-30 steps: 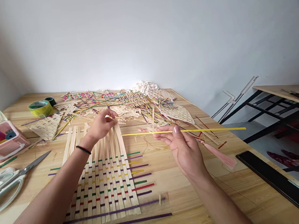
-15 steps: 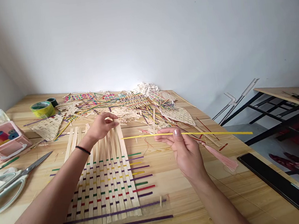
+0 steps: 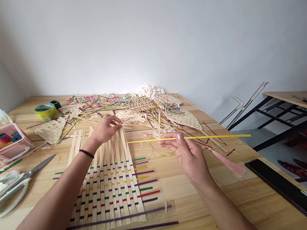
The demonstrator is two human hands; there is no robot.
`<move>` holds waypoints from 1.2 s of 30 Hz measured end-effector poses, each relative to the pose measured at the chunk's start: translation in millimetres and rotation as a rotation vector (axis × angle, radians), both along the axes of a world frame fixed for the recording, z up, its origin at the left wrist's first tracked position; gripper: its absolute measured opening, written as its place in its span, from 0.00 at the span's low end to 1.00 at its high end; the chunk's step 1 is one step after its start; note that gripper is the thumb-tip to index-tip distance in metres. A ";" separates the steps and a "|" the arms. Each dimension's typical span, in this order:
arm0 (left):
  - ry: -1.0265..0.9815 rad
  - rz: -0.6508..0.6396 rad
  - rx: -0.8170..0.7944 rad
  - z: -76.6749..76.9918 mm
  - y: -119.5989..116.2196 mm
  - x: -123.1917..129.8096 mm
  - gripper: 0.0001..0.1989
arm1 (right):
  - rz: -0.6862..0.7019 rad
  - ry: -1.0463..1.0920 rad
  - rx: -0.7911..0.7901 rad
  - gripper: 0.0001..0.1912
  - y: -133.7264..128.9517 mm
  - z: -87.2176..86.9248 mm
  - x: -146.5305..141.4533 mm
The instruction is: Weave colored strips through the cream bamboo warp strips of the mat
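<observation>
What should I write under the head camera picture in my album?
Right hand holds a yellow strip, left hand over a partly woven mat.

A thin black band (plain and round, much like a hair tie) circles the wrist just below the left hand. Both forearms are bare, and on the right hand the thumbnail looks smooth and shiny.

Strip is plain yel. from where I'm standing. Woven mat: pale lengthwise slats crossed by thin grn, purp., yel. & red ones, checkerboard-ish. Desk lt. brown w/ wavy grain. Tassel pink, box see-thru pink, tape roll mostly yel., wristband blk.
</observation>
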State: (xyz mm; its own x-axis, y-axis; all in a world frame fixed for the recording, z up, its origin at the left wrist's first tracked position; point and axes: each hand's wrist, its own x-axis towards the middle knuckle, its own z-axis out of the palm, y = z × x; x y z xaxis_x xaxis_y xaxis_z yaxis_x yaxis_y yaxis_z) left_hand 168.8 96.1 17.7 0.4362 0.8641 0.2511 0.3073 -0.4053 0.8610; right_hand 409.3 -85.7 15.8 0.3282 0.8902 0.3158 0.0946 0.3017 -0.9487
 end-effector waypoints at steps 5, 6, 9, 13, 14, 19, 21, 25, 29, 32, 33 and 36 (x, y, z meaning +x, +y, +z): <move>0.007 -0.013 0.033 6.4 -1.8 0.4 0.13 | 0.017 0.168 -0.050 0.23 4.2 1.1 -0.1; -0.001 -0.028 0.021 7.5 -2.5 0.6 0.13 | 0.024 0.208 -0.057 0.23 4.9 1.6 0.0; -0.037 -0.080 -0.034 10.2 -4.2 1.4 0.14 | 0.063 0.326 -0.080 0.22 7.0 0.8 2.2; -0.102 -0.135 -0.102 14.8 -6.0 2.2 0.13 | 0.105 0.464 -0.136 0.17 11.5 -6.9 8.9; -0.120 -0.146 -0.115 16.8 -6.5 2.4 0.13 | 0.109 0.491 -0.152 0.17 12.9 -9.5 10.5; -0.202 -0.176 -0.171 31.0 -12.2 3.4 0.15 | 0.119 0.615 -0.206 0.15 18.6 -19.8 13.0; -0.226 -0.180 -0.185 36.3 -15.3 3.7 0.15 | 0.136 0.630 -0.217 0.15 19.2 -21.7 11.8; -0.253 -0.175 -0.176 42.2 -19.4 3.8 0.16 | 0.166 0.598 -0.215 0.17 18.3 -21.5 9.7; -0.235 -0.165 -0.130 39.5 -17.2 3.9 0.14 | 0.132 0.540 -0.190 0.19 17.1 -18.3 8.8; -0.187 -0.148 -0.084 30.6 -12.4 4.1 0.12 | 0.115 0.488 -0.184 0.20 17.2 -16.9 7.2; -0.166 -0.140 -0.072 26.6 -10.6 4.2 0.11 | 0.117 0.477 -0.190 0.21 17.4 -17.0 6.4; -0.096 -0.104 -0.043 13.3 -5.9 4.0 0.12 | 0.125 0.453 -0.220 0.22 18.0 -18.1 4.7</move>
